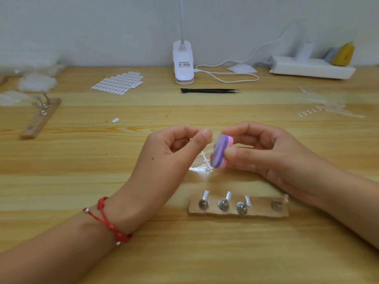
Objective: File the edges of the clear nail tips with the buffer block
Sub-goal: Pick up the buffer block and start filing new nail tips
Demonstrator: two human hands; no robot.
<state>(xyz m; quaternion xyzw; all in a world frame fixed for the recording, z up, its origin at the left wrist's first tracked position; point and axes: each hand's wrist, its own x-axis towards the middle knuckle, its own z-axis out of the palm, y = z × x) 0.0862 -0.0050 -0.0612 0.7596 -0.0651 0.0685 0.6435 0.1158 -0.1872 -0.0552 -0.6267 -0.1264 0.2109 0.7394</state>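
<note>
**Q:** Where is the buffer block (pixel 221 151) located?

**A:** It is gripped by the right hand (pixel 266 154) above the table (pixel 82 181), with the thumb on the near edge and the fingers curled over the far edge. Its purple striped face is turned toward the left hand (pixel 174 154). The pink layer behind is largely hidden.

**Q:** What is held by the left hand?

**A:** That cannot be determined. The thumb and forefinger are pressed together just beside the block, and the other fingers are curled toward the palm. Any clear piece between the fingertips cannot be made out against the table.

**Q:** Where are the clear nail tips (pixel 203 160) seen?

**A:** A strip of them lies on the table beneath both hands. Only a glinting part between the hands is visible, the rest being covered. Further tips are mounted on metal pegs (pixel 223 206) on the wooden holder (pixel 256 212), nearer the person. The rightmost peg stands just beside the right forearm, and its tip is blurred.

**Q:** What else is noted?

**A:** Black tweezers (pixel 209 91) lie in front of a white lamp base (pixel 183 62), whose neck is cut off at the upper edge.
</note>
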